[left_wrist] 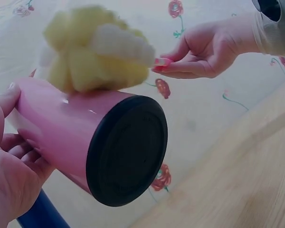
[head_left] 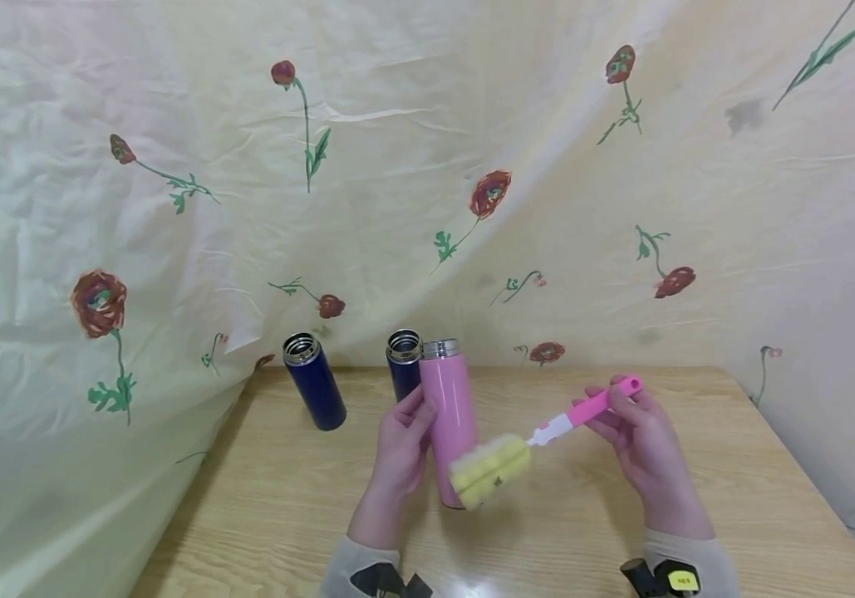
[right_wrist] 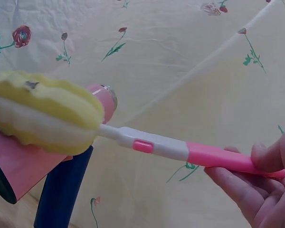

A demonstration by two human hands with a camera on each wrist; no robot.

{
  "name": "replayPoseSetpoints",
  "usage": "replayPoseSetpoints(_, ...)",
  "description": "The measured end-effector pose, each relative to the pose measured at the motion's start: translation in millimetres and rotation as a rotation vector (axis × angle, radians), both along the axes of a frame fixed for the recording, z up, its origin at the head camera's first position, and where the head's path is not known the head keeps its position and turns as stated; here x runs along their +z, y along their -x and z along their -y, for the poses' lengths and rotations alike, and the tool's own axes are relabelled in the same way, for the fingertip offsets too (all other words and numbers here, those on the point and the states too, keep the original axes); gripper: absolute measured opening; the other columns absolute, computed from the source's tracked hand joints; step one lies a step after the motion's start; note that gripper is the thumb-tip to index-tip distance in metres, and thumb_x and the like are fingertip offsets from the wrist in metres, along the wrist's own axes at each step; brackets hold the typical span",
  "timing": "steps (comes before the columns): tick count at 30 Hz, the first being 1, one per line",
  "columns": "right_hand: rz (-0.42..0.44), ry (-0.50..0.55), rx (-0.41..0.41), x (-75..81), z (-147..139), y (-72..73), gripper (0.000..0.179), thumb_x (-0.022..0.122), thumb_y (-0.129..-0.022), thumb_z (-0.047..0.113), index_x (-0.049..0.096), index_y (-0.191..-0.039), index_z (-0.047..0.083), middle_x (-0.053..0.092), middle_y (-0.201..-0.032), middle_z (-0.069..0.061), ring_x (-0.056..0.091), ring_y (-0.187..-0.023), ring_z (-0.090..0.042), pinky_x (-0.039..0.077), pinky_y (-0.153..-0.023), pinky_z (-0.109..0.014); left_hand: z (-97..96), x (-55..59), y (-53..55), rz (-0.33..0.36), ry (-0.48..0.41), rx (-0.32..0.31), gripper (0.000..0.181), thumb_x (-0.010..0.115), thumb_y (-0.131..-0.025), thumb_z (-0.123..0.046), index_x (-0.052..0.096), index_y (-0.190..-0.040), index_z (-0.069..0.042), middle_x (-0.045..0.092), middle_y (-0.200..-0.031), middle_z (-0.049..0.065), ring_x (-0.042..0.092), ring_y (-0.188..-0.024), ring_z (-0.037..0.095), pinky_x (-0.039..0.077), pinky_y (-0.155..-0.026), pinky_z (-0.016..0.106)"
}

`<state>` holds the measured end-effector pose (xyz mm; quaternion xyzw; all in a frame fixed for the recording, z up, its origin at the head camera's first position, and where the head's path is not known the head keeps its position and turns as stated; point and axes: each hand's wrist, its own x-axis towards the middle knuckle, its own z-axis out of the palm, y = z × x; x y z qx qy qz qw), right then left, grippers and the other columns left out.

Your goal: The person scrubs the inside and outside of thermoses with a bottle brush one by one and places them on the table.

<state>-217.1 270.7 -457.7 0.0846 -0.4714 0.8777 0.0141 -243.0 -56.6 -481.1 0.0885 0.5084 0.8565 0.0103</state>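
Note:
My left hand [head_left: 402, 440] grips a pink vacuum flask [head_left: 448, 399] round its side. The flask is lidless, with a bare metal neck at the top, and its black base [left_wrist: 128, 152] faces the left wrist view. In my right hand [head_left: 640, 444] is the pink end of the handle of a bottle brush [right_wrist: 156, 147], pinched between thumb and fingers. The brush's yellow and white sponge head [head_left: 490, 471] overlaps the lower side of the flask in the head view; in the left wrist view it lies right at the pink wall.
Behind the pink flask stands a dark blue flask [head_left: 402, 365], partly hidden by it. Another dark blue flask [head_left: 315, 386], also lidless, stands further left. A flower-printed cloth [head_left: 397, 208] hangs behind and beside the wooden table [head_left: 270, 515].

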Motion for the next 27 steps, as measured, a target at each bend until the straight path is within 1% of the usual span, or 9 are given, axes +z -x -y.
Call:
replayPoseSetpoints(3, 0.027, 0.112, -0.028, 1.1, -1, -0.7, 0.004, 0.047, -0.114, 0.006, 0.050, -0.118, 0.006, 0.074, -0.111, -0.010, 0.078, -0.104, -0.027, 0.061, -0.093, -0.036, -1.0, -1.0, 0.0, -0.007, -0.004, -0.021, 0.053, 0.064, -0.107, -0.011, 0.047, -0.154, 0.010, 0.064, -0.145, 0.022, 0.070, -0.123, 0.020, 0.055, -0.108, 0.037)
replayPoseSetpoints(7, 0.039, 0.268, -0.060, 4.1, 1, -2.2, 0.007, 0.048, -0.113, 0.007, 0.048, -0.120, 0.006, 0.071, -0.113, -0.013, 0.077, -0.107, -0.030, 0.060, -0.095, -0.038, -3.0, -1.7, -0.7, -0.020, 0.012, -0.051, 0.053, 0.063, -0.108, -0.012, 0.047, -0.154, 0.009, 0.064, -0.146, 0.022, 0.069, -0.123, 0.019, 0.055, -0.108, 0.037)
replayPoseSetpoints(12, 0.056, 0.550, -0.089, 7.2, 7, -2.6, 0.004, 0.047, -0.112, 0.004, 0.048, -0.116, 0.005, 0.066, -0.114, -0.016, 0.076, -0.108, -0.035, 0.058, -0.100, -0.041, -5.2, -1.5, -3.7, -0.027, 0.066, -0.108, 0.057, 0.061, -0.109, -0.014, 0.042, -0.157, 0.010, 0.056, -0.153, 0.024, 0.065, -0.129, 0.019, 0.052, -0.111, 0.036)
replayPoseSetpoints(15, 0.078, 0.680, -0.110, 8.2, 9, -2.6, 0.003, 0.048, -0.111, 0.002, 0.048, -0.111, 0.005, 0.066, -0.112, -0.018, 0.076, -0.105, -0.040, 0.058, -0.100, -0.044, -8.8, -1.3, -6.5, -0.041, 0.094, -0.131, 0.064, 0.063, -0.102, -0.008, 0.038, -0.157, 0.013, 0.060, -0.147, 0.028, 0.065, -0.125, 0.018, 0.053, -0.110, 0.035)
replayPoseSetpoints(17, 0.089, 0.715, -0.127, 9.9, 11, -3.0, 0.004, 0.049, -0.111, 0.002, 0.048, -0.110, 0.005, 0.067, -0.111, -0.019, 0.077, -0.104, -0.040, 0.058, -0.100, -0.044, -11.2, -1.1, -7.9, -0.045, 0.116, -0.128, 0.068, 0.067, -0.098, -0.005, 0.038, -0.157, 0.015, 0.064, -0.139, 0.026, 0.067, -0.121, 0.019, 0.055, -0.107, 0.034)
replayPoseSetpoints(19, 0.097, 0.729, -0.149, 12.3, 12, -4.3, 0.005, 0.050, -0.110, 0.001, 0.048, -0.111, 0.006, 0.068, -0.111, -0.019, 0.077, -0.104, -0.041, 0.058, -0.099, -0.045, -13.3, -0.7, -8.7, -0.040, 0.144, -0.110, 0.071, 0.072, -0.093, -0.003, 0.041, -0.155, 0.014, 0.067, -0.132, 0.020, 0.068, -0.116, 0.019, 0.057, -0.104, 0.034)
replayPoseSetpoints(20, 0.103, 0.729, -0.164, 13.5, 12, -5.1, 0.006, 0.051, -0.110, 0.002, 0.048, -0.112, 0.007, 0.068, -0.111, -0.019, 0.077, -0.104, -0.040, 0.058, -0.099, -0.045, -13.7, -0.6, -9.0, -0.032, 0.157, -0.106, 0.071, 0.075, -0.093, -0.004, 0.043, -0.155, 0.012, 0.068, -0.132, 0.018, 0.068, -0.116, 0.021, 0.057, -0.103, 0.034)
replayPoseSetpoints(22, 0.110, 0.728, -0.192, 15.4, 12, -6.1, 0.008, 0.052, -0.110, 0.002, 0.048, -0.114, 0.007, 0.068, -0.111, -0.019, 0.077, -0.104, -0.040, 0.059, -0.098, -0.045, -14.4, -0.4, -9.4, -0.035, 0.187, -0.091, 0.069, 0.077, -0.093, -0.005, 0.047, -0.154, 0.009, 0.067, -0.133, 0.019, 0.069, -0.116, 0.023, 0.057, -0.103, 0.035)
replayPoseSetpoints(27, 0.108, 0.719, -0.222, 17.5, 11, -6.8, 0.008, 0.053, -0.110, 0.003, 0.048, -0.114, 0.007, 0.069, -0.109, -0.019, 0.077, -0.102, -0.041, 0.059, -0.097, -0.045, -15.1, -0.9, -9.4, -0.070, 0.242, -0.063, 0.065, 0.077, -0.094, -0.003, 0.052, -0.154, 0.005, 0.065, -0.139, 0.020, 0.065, -0.122, 0.024, 0.055, -0.105, 0.036)
